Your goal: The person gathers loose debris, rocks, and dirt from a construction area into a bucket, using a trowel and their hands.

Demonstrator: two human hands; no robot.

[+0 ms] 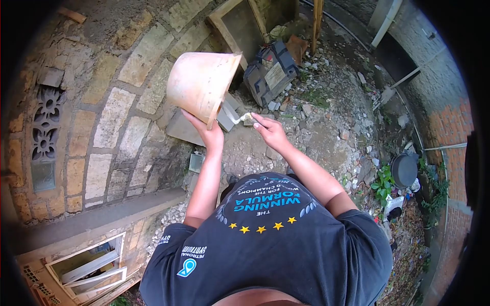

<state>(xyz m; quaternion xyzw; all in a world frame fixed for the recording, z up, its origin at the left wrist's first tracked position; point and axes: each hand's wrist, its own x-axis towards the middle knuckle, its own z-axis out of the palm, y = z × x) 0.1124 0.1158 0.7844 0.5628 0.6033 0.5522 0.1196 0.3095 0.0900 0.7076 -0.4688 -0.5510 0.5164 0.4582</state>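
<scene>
A tilted, pale orange-white plastic bucket [201, 81] is raised in front of me, its mouth turned to the right. My left hand [208, 133] supports it from below near the rim, fingers partly behind it. My right hand [270, 131] is closed around the dark handle of a trowel-like tool [238, 121] with a pale, bent neck. The tool's far end reaches toward the bucket's mouth. A whitish lump sits near its handle, and I cannot make out what it is. The bucket's inside is hidden from view.
A stone-block wall [115, 117] runs along the left. Beyond the bucket lie a dark plastic case [271, 74] and a wooden frame [232, 33]. Rubble covers the ground [326, 132]. To the right are a round black container [405, 171], green plants [383, 184] and a brick wall [451, 132].
</scene>
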